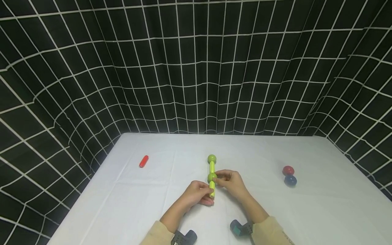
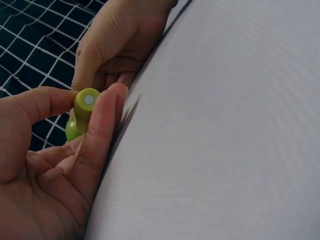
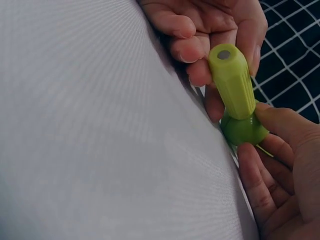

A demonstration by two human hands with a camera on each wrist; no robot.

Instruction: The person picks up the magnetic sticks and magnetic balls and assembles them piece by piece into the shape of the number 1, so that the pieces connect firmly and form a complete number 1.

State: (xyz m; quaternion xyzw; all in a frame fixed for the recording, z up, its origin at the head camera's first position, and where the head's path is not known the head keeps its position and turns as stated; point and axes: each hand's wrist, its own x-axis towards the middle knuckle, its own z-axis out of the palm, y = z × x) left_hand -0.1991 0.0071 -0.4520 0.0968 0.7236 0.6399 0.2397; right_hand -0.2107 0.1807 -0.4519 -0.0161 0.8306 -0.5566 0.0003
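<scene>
A chain of green magnetic pieces runs away from me down the middle of the table: a far ball (image 1: 212, 159), a rod (image 1: 212, 166), a nearer ball (image 1: 211, 177) and a near rod (image 1: 212, 189). My left hand (image 1: 197, 193) pinches the near rod between thumb and fingers. Its free end shows a round metal disc in both wrist views. My right hand (image 1: 231, 183) grips the nearer ball from the right, thumb on one side and fingertips on the other. In the right wrist view the near rod (image 3: 234, 85) meets that ball (image 3: 245, 131) end-on.
A red rod (image 1: 144, 161) lies alone at the left on the white table (image 1: 147, 211). To the right, a red ball (image 1: 288, 170) and a blue ball (image 1: 290, 180) sit side by side. A black curtain with a white grid (image 1: 202, 75) surrounds the table's back and sides.
</scene>
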